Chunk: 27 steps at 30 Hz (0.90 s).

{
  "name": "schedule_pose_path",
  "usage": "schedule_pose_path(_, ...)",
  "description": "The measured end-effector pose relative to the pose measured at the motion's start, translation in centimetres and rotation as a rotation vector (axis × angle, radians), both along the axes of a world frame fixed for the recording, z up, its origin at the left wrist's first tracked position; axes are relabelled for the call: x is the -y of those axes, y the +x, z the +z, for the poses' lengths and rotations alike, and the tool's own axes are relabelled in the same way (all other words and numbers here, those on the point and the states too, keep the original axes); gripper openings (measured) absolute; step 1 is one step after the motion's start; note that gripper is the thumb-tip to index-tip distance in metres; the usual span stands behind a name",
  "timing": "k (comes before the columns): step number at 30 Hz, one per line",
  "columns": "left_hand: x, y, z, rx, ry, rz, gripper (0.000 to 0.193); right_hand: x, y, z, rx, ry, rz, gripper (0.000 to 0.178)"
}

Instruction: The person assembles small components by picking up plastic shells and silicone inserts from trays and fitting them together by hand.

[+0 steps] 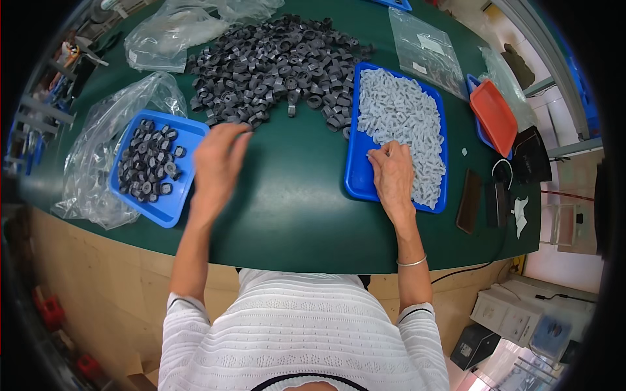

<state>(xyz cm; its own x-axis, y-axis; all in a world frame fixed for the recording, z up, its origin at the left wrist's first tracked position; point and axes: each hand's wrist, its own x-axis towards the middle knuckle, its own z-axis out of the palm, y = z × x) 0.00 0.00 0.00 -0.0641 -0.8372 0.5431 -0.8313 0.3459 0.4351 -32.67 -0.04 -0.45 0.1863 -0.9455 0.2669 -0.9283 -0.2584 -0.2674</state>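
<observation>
My left hand [218, 159] is at the near left edge of a large pile of dark grey ring-shaped parts [280, 62]. Its thumb and forefinger come together against the dark parts, and slight blur hides what is between them. On the right, my right hand [394, 173] is over a blue tray [360, 173] heaped with small pale plastic pieces [404, 111]. The fingers there are bent into a pinch above a bare patch of the tray; whatever they hold is too small to make out. Left of my left hand, a smaller blue tray [171, 205] contains dark parts [149, 159].
Clear plastic bags [85, 176] lie around the left tray and at the back left [173, 36]. A flat clear bag [429, 49] is at the back right. A red tray [493, 117], a brown phone-like slab [468, 201] and a black cable [463, 270] are on the right side.
</observation>
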Motion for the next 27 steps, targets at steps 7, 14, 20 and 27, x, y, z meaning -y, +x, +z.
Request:
schedule_pose_path(7, 6.8, -6.9, -3.8, 0.028, 0.043, 0.001, 0.022, -3.1, 2.1, 0.8, 0.529, -0.041, 0.058, 0.012)
schedule_pose_path(14, -1.4, -9.3, -0.8, -0.495, 0.414, -0.210, 0.014, -5.2, 4.2, 0.2, 1.147, 0.366, 0.038, 0.016)
schedule_pose_path(20, -4.7, -9.5, -1.0, -1.108, 0.780, -0.355, 0.028, -5.0, 5.6, -0.4, 1.094, 0.427, 0.077, 0.010)
schedule_pose_path(27, -5.7, -9.1, -1.1, -1.151, 0.849, -0.312, 0.030, -5.6, 6.3, 0.2, 0.950, 0.277, 0.092, 0.017)
